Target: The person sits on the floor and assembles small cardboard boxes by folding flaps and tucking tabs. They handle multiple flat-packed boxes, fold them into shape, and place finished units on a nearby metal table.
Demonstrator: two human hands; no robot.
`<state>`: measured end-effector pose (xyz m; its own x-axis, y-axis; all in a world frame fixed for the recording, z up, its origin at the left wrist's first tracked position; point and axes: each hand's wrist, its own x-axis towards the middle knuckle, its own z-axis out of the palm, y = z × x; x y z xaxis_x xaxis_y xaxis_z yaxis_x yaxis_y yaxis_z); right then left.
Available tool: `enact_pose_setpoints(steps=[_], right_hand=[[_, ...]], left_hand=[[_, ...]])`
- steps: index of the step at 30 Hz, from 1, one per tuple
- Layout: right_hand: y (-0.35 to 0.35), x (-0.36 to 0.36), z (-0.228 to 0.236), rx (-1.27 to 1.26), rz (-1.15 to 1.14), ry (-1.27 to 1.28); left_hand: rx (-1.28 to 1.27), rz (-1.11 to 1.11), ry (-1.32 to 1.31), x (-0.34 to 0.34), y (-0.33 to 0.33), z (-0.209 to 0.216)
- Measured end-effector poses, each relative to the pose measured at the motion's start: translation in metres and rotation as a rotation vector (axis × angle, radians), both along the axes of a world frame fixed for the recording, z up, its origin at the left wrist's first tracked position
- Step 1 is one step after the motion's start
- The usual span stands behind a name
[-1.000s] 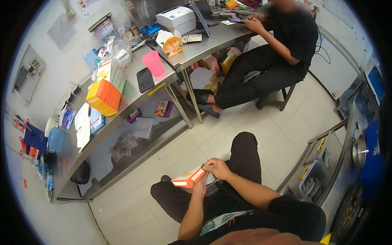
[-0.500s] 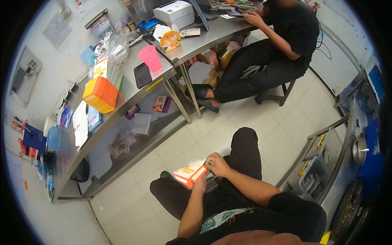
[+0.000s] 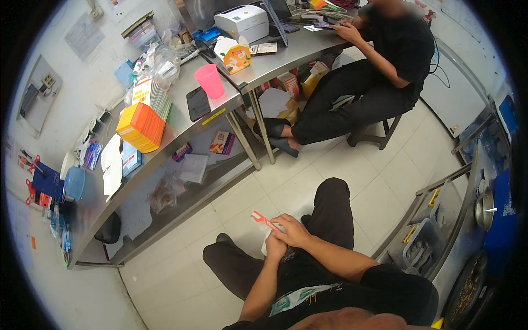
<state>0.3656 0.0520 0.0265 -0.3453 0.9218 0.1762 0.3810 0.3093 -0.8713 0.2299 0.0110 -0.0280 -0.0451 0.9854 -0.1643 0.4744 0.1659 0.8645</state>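
Above my lap, both hands are closed on a white and orange-red paper carton [image 3: 260, 219], which is seen nearly edge-on. My left hand [image 3: 275, 247] grips it low down, on the side nearer to me. My right hand [image 3: 292, 231] lies against the carton's right side and over part of my left hand, with its fingers curled. Much of the carton is hidden behind my fingers. It points up and to the left between my knees, and I cannot tell how far it is folded.
On the steel table [image 3: 181, 118] lie a fanned stack of orange cartons [image 3: 142, 129], a phone [image 3: 198, 104], a pink cup [image 3: 209, 82], a made-up carton [image 3: 233, 55] and a label printer [image 3: 241, 25]. A seated person [image 3: 393, 60] holds a phone. Tubs [image 3: 415, 242] stand at right.
The carton has turned from showing its broad printed face to nearly edge-on. My right hand has come down beside my left, and now covers part of it.
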Motion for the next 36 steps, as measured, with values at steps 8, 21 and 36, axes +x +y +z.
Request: enact_pose_setpoints(steps=[8, 21, 36], right_hand=[[0.002, 0.003, -0.001, -0.124, -0.265, -0.007], [0.007, -0.006, 0.021, 0.178, -0.106, -0.046], [0.011, -0.033, 0.129, 0.294, -0.208, 0.427]], left_hand=[[-0.012, -0.098, -0.065, 0.003, 0.003, 0.008], [0.032, 0.385, -0.962, -0.015, 0.023, 0.029], [0.920, 0.323, -0.031, -0.016, 0.042, 0.191]])
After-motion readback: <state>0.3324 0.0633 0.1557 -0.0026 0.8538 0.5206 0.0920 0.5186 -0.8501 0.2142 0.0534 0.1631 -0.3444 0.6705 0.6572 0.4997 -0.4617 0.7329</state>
